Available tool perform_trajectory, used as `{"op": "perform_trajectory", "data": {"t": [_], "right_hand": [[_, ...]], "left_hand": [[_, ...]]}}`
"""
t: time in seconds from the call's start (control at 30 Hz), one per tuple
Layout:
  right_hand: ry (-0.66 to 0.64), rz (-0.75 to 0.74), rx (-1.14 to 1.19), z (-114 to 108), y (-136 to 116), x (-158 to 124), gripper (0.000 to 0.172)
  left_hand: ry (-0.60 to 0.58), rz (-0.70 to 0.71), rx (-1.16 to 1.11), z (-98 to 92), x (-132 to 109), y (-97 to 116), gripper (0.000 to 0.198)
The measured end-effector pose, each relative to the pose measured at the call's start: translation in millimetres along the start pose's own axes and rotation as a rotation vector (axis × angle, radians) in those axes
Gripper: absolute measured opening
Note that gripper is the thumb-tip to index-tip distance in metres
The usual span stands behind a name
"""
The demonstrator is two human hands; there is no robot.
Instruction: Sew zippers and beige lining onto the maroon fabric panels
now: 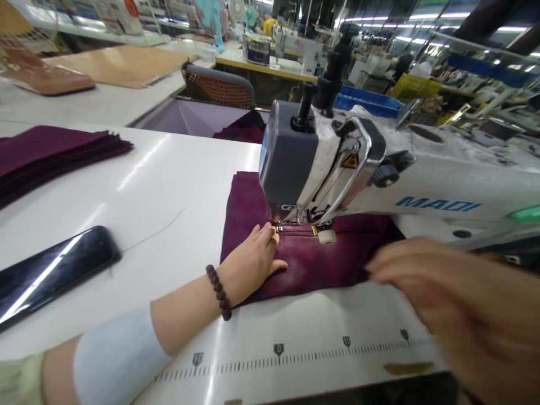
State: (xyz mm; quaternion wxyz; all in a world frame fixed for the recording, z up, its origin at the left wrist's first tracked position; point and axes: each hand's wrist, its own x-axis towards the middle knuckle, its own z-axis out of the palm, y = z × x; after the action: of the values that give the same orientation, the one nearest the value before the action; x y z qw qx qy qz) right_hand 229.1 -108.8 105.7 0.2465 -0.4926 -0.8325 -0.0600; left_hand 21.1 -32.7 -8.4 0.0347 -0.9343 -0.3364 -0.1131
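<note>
A maroon leather-like panel (320, 264) with a zipper (297, 231) set into it lies flat under the head of a sewing machine (291, 152). My left hand (255, 261), wearing a dark bead bracelet, rests on the panel's left part. Its fingertips touch the panel by the zipper's left end, close to the presser foot, with the thumb spread apart. At the panel's right edge is my right hand (447, 298), smeared by motion. Its fingertips overlap that edge, but whether they grip it cannot be made out.
Left on the white table (169, 185) lie a stack of maroon panels (54, 154) and a black phone (59, 270). A loose thread runs beside the phone. A printed ruler (278, 360) follows the front edge. Beyond stand a chair (219, 87) and a blue crate (367, 101).
</note>
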Motion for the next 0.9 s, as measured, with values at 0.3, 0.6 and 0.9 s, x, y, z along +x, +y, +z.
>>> {"op": "perform_trajectory", "data": {"t": [0.3,0.6,0.9], "right_hand": [[-0.294,0.154,0.066,121,0,9,0.04],[-0.298,0.1,0.141,119,10,5,0.037],[-0.288,0.101,0.123,124,12,4,0.035]], "left_hand": [[0.037,-0.022,-0.049,5.6,-3,-2,0.054],[0.082,-0.032,-0.008,11.6,-3,0,0.058],[0.087,-0.048,-0.065,14.7,-4,-2,0.057]]}}
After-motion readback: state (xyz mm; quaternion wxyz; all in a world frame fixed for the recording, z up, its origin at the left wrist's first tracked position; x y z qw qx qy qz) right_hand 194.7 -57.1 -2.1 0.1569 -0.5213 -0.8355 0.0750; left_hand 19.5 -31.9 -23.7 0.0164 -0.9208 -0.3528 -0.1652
